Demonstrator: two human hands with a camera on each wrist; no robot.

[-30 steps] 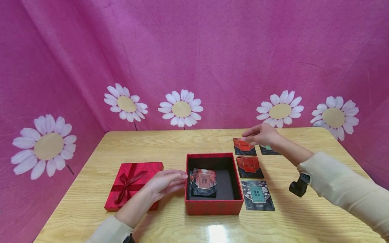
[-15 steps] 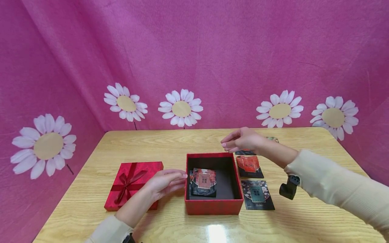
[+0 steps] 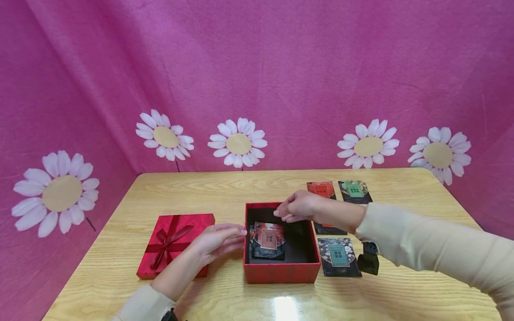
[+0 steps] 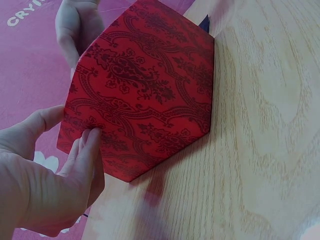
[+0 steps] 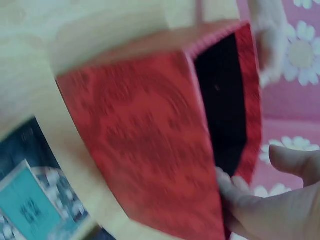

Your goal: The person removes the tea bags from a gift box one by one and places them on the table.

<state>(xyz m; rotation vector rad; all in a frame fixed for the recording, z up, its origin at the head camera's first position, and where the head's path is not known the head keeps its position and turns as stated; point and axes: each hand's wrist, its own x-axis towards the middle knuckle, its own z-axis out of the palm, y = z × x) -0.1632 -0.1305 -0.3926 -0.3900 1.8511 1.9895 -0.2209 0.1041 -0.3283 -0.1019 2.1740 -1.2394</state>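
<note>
A red patterned gift box (image 3: 283, 273) stands uncovered on the table, dark inside. Tea sachets (image 3: 270, 240) lie in its left part, the top one red and black. My left hand (image 3: 222, 243) rests at the box's left side; in the left wrist view, straight fingers (image 4: 90, 145) touch the outer wall and the thumb is at the rim. My right hand (image 3: 299, 206) is over the back right of the box, its fingertips dipping past the rim. In the right wrist view its thumb (image 5: 292, 162) stands apart from the fingers, with nothing seen between them.
Right of the box lie a teal-labelled sachet (image 3: 339, 256), a red one (image 3: 321, 189) and a green one (image 3: 356, 191); another red sachet (image 3: 329, 230) is mostly hidden by my right forearm. The bow-tied lid (image 3: 196, 227) lies to the left. A pink flowered drape (image 3: 257, 89) hangs behind.
My right hand has moved left and nearer, from over the back red sachet to over the box. The sachets on the table keep their places. My left hand stays put.
</note>
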